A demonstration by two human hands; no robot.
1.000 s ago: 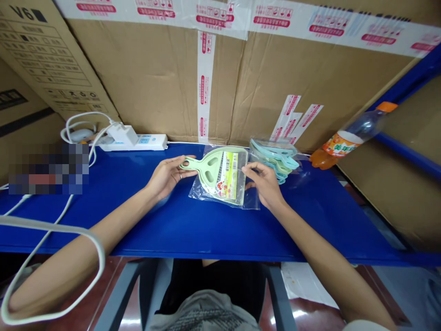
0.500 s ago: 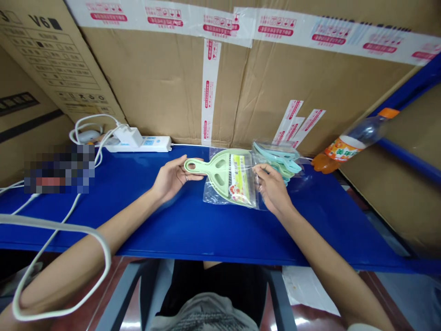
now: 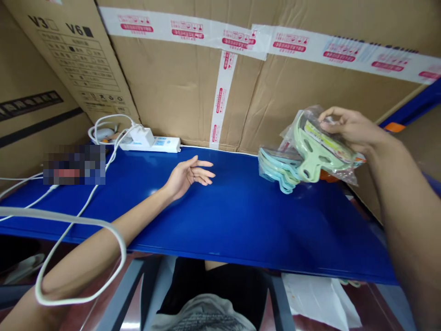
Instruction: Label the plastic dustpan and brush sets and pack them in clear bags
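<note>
My right hand (image 3: 351, 128) pinches the upper edge of a clear bag that holds a light green mini dustpan (image 3: 312, 149) with a printed label. The dustpan is lifted and tilted, its handle with the hole pointing down. Just left of it, partly behind it, a stack of bagged blue and green dustpans (image 3: 279, 161) lies on the blue table (image 3: 234, 220). My left hand (image 3: 188, 178) is open over the table, fingers apart and holding nothing.
A white power strip (image 3: 167, 144) with a plugged-in adapter and cables stands at the back left. Large cardboard boxes (image 3: 172, 82) wall the back and sides. An orange-capped bottle (image 3: 394, 127) is mostly hidden behind my right hand. A white cable loop (image 3: 122, 248) hangs in front of my left arm.
My right hand has carried the bagged green dustpan from the table's middle to the right, beside the stack, and turned it handle down. My left hand has let go of its handle.
</note>
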